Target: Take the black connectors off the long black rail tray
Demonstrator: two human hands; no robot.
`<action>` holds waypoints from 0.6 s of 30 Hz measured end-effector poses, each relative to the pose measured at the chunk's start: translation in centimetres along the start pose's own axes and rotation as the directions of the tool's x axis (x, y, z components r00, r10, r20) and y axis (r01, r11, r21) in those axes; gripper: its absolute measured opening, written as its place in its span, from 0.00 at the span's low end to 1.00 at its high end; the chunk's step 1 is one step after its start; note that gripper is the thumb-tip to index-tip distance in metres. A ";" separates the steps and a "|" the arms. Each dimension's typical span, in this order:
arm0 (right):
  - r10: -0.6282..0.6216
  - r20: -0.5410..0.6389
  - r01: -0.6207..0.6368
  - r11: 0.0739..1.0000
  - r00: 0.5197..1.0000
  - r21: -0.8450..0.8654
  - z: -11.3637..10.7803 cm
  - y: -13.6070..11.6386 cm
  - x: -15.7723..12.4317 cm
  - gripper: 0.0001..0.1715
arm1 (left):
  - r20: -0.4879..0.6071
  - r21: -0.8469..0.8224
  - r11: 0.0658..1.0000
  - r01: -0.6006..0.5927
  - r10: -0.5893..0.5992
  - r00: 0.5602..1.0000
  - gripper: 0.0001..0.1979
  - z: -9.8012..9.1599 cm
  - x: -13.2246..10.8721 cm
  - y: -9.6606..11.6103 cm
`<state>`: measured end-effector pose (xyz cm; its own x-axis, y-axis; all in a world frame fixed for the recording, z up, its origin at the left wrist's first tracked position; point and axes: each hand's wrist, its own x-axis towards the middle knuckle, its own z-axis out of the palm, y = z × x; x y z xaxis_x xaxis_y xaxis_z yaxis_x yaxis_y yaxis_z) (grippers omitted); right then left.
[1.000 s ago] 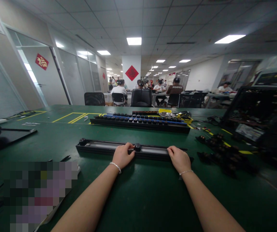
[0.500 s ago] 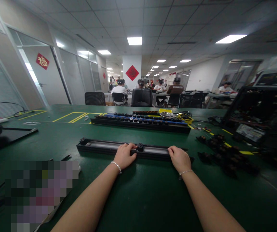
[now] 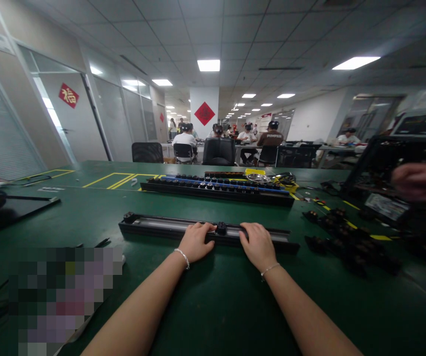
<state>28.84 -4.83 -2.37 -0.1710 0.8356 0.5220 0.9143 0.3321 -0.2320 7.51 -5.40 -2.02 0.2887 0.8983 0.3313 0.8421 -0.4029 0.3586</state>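
A long black metal channel [image 3: 161,230] with a grey inner floor lies crosswise in front of me. One small black block [image 3: 221,228] sits in it between my hands, and another black block [image 3: 129,216] is at its left end. My left hand [image 3: 196,241] grips the channel just left of the middle block, its fingertips on the far wall close to that block. To the right of the block, my right hand [image 3: 259,242] is closed over the channel, fingers bent across it and thumb at the near side.
A longer black rail [image 3: 216,192] filled with black pieces and a blue strip lies farther back. Loose black parts [image 3: 346,240] are heaped to the right. Another person's blurred hand [image 3: 422,183] reaches in at right. A black tray [image 3: 23,207] lies at left on the green table [image 3: 97,202].
My right hand has slid left along the channel toward the middle block. That block has shifted slightly right, with my left hand beside it. Another person's hand has appeared at right.
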 end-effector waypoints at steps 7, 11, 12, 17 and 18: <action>-0.007 0.049 0.003 0.997 0.999 0.075 1.5 -0.7 0.0 0.24 | 0.002 0.031 0.999 -0.038 0.038 0.999 0.19 0.2 0.0 -0.1; 0.064 0.121 -0.073 0.995 0.991 0.072 1.4 -1.4 0.1 0.27 | 0.007 0.050 0.998 -0.044 0.043 0.999 0.20 0.4 0.0 -0.2; 0.078 0.141 -0.089 0.993 0.987 0.071 1.4 -1.7 0.1 0.27 | 0.007 0.053 0.998 -0.044 0.043 0.999 0.20 0.4 0.0 -0.2; 0.120 0.212 -0.136 0.989 0.970 0.064 1.5 -2.8 0.2 0.27 | 0.011 0.072 0.995 -0.064 0.064 0.998 0.22 0.5 0.0 -0.1; 0.131 0.218 -0.147 0.987 0.967 0.060 1.5 -3.0 0.2 0.27 | 0.017 0.076 0.995 -0.070 0.069 0.998 0.22 0.4 0.0 -0.1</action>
<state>25.47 -4.99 -2.77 -0.1256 0.9471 0.2953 0.9059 0.2309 -0.3551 7.60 -5.26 -2.45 0.3533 0.8713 0.3407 0.8522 -0.4500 0.2671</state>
